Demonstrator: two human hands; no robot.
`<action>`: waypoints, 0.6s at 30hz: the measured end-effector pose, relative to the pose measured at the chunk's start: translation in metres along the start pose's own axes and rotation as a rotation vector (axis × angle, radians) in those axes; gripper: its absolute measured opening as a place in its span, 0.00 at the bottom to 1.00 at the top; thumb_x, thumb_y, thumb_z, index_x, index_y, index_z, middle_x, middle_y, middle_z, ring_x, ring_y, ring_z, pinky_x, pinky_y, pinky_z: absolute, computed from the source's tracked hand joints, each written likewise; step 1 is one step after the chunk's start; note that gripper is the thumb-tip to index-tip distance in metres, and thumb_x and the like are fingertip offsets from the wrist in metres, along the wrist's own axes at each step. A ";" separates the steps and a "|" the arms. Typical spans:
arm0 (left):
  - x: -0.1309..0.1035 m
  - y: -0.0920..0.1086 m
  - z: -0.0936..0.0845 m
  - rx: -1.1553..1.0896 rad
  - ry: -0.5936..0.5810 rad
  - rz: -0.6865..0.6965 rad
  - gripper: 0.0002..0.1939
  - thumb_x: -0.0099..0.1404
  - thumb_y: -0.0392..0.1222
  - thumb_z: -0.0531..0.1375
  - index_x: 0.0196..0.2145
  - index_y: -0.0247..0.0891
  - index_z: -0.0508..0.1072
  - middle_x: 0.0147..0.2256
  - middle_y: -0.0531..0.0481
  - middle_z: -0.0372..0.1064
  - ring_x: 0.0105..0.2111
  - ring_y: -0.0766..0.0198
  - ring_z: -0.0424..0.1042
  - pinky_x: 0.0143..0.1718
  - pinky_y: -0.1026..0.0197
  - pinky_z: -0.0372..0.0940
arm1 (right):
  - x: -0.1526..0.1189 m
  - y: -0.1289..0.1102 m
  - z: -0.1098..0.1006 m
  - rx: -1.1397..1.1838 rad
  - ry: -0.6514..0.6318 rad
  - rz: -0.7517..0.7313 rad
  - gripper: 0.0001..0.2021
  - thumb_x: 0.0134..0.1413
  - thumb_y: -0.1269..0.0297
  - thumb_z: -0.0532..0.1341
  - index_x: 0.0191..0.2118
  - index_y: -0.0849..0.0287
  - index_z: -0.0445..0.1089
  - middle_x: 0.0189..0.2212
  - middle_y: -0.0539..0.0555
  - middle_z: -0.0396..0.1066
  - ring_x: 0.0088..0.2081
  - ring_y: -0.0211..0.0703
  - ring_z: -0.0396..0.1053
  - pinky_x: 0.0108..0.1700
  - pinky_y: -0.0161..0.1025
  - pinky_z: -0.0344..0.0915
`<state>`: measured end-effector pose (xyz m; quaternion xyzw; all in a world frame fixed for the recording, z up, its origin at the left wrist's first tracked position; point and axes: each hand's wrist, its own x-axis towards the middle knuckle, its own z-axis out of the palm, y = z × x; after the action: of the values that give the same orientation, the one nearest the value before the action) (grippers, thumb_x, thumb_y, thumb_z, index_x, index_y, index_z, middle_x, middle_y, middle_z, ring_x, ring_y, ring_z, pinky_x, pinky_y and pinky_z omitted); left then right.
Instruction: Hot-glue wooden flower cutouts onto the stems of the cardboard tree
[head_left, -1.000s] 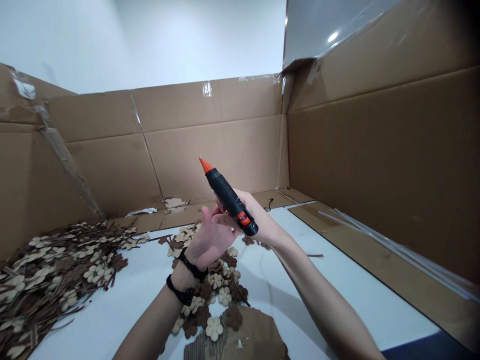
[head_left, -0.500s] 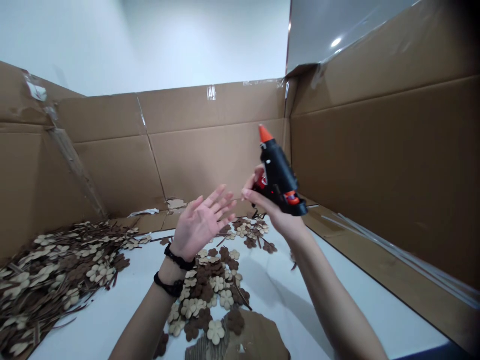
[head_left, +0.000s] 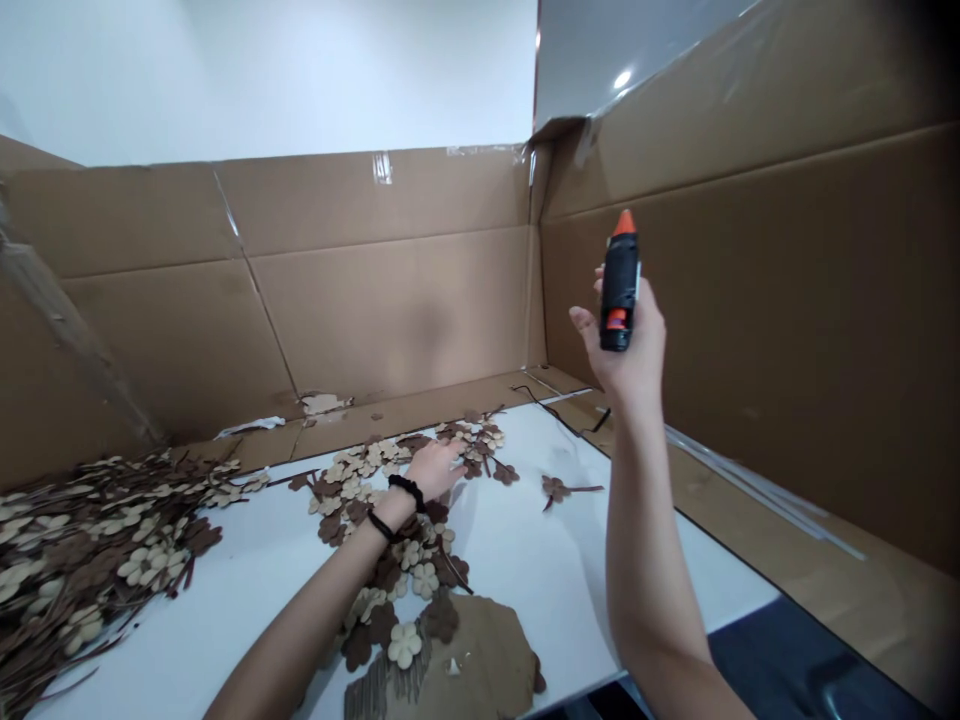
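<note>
My right hand (head_left: 634,345), raised over the right side of the table, is wrapped around a black hot glue gun (head_left: 621,285). The gun's orange nozzle points up, and most of my fingers are hidden behind it. My left hand (head_left: 437,468), with two black bands at the wrist, reaches palm down over brown and cream flower cutouts (head_left: 424,578). Its visible fingers are apart, with their tips near the far cluster of flowers (head_left: 480,440). To the right, a single brown flower with a stem (head_left: 556,488) lies on the white tabletop (head_left: 536,560).
A large heap of flowers and stems (head_left: 97,540) covers the left side. A glue-marked cardboard piece (head_left: 484,655) lies at the near edge. Tall cardboard walls (head_left: 390,300) enclose the back and sides. A black cord (head_left: 562,415) and clear glue sticks (head_left: 765,490) lie at the right.
My left hand has dropped from mid-air to the flowers. My right hand has lifted the glue gun up and to the right. A stemmed brown flower now shows on the right of the table.
</note>
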<state>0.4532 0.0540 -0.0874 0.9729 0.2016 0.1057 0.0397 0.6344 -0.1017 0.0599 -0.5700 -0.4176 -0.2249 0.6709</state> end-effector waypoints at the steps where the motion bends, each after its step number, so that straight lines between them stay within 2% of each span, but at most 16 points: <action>1: 0.006 -0.001 0.011 0.031 -0.042 0.024 0.16 0.62 0.40 0.57 0.48 0.36 0.70 0.46 0.40 0.70 0.46 0.53 0.70 0.45 0.55 0.63 | 0.001 0.003 0.001 -0.026 -0.003 0.004 0.19 0.50 0.56 0.61 0.47 0.56 0.64 0.37 0.57 0.70 0.41 0.49 0.69 0.47 0.48 0.63; 3: 0.013 -0.001 0.026 0.079 -0.089 0.061 0.13 0.63 0.37 0.56 0.44 0.33 0.72 0.44 0.37 0.71 0.44 0.51 0.71 0.44 0.53 0.64 | 0.001 0.004 0.005 -0.015 -0.002 0.029 0.18 0.50 0.54 0.61 0.45 0.56 0.66 0.35 0.57 0.71 0.39 0.48 0.70 0.47 0.48 0.64; 6: 0.015 0.002 0.037 0.161 -0.126 0.097 0.12 0.65 0.32 0.50 0.42 0.28 0.71 0.40 0.33 0.72 0.41 0.51 0.72 0.43 0.51 0.64 | -0.003 -0.002 0.017 0.082 -0.106 0.102 0.20 0.49 0.49 0.61 0.43 0.57 0.66 0.34 0.56 0.71 0.36 0.47 0.72 0.43 0.45 0.66; 9: 0.011 0.002 0.037 0.208 -0.133 0.119 0.13 0.66 0.30 0.49 0.42 0.27 0.70 0.38 0.33 0.72 0.41 0.53 0.72 0.43 0.53 0.64 | -0.009 -0.011 0.028 0.207 -0.203 0.146 0.23 0.49 0.44 0.60 0.45 0.56 0.65 0.35 0.55 0.70 0.36 0.46 0.72 0.38 0.43 0.66; 13: 0.003 -0.001 0.030 0.235 -0.105 0.114 0.14 0.66 0.32 0.48 0.44 0.32 0.71 0.36 0.39 0.73 0.38 0.57 0.72 0.42 0.56 0.65 | -0.016 -0.024 0.036 0.305 -0.286 0.094 0.22 0.49 0.45 0.61 0.43 0.56 0.65 0.42 0.57 0.69 0.44 0.46 0.69 0.44 0.43 0.65; 15: 0.001 0.000 0.028 0.236 -0.080 0.138 0.15 0.67 0.34 0.48 0.47 0.34 0.70 0.39 0.41 0.72 0.40 0.57 0.71 0.42 0.57 0.64 | -0.020 -0.029 0.038 0.349 -0.328 0.094 0.21 0.47 0.47 0.63 0.43 0.56 0.64 0.43 0.56 0.68 0.45 0.46 0.68 0.47 0.44 0.64; 18: 0.006 0.006 0.029 0.246 -0.056 0.197 0.13 0.67 0.38 0.52 0.46 0.34 0.70 0.44 0.40 0.69 0.47 0.53 0.66 0.41 0.56 0.64 | -0.024 -0.035 0.040 0.403 -0.334 0.135 0.23 0.44 0.50 0.66 0.43 0.55 0.59 0.37 0.52 0.68 0.40 0.42 0.68 0.43 0.42 0.64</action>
<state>0.4670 0.0499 -0.1137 0.9881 0.1153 0.0564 -0.0845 0.5820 -0.0760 0.0605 -0.4805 -0.5199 0.0051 0.7063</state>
